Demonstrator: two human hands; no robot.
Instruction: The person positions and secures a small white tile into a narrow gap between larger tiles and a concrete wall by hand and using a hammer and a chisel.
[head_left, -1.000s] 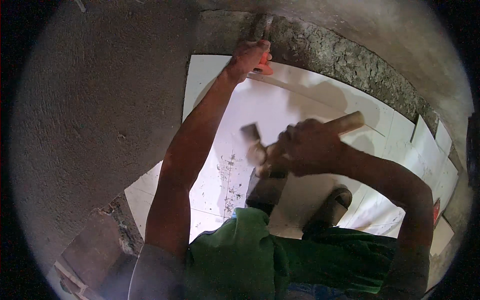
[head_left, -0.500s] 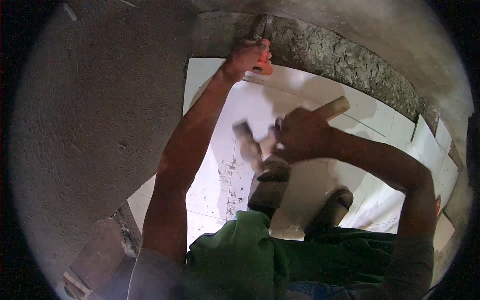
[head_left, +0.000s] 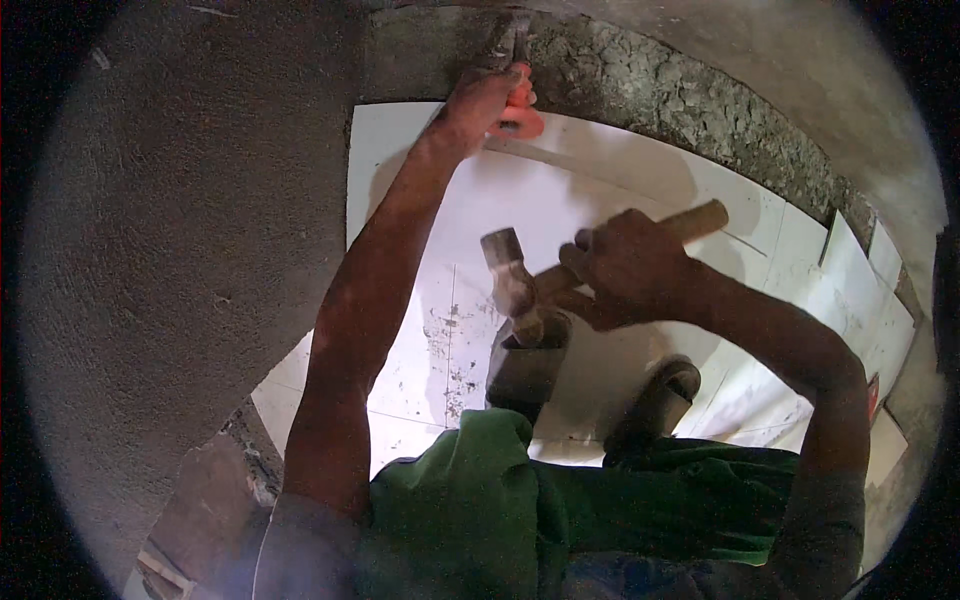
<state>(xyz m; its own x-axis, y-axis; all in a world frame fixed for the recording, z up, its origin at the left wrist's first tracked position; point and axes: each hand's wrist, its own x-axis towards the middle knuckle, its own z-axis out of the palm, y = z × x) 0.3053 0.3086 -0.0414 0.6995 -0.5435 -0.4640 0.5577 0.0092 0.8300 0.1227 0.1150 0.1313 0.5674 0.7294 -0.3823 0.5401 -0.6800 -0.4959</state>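
Texts, labels, brands, numbers, signs: none legible.

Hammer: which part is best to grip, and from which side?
Likely the handle, taken from the right with fingers wrapped across its length. It is long, slim and straight, slanting up to the right, with its end jutting free past the right hand. The bulky head sits at the other end, on the left.
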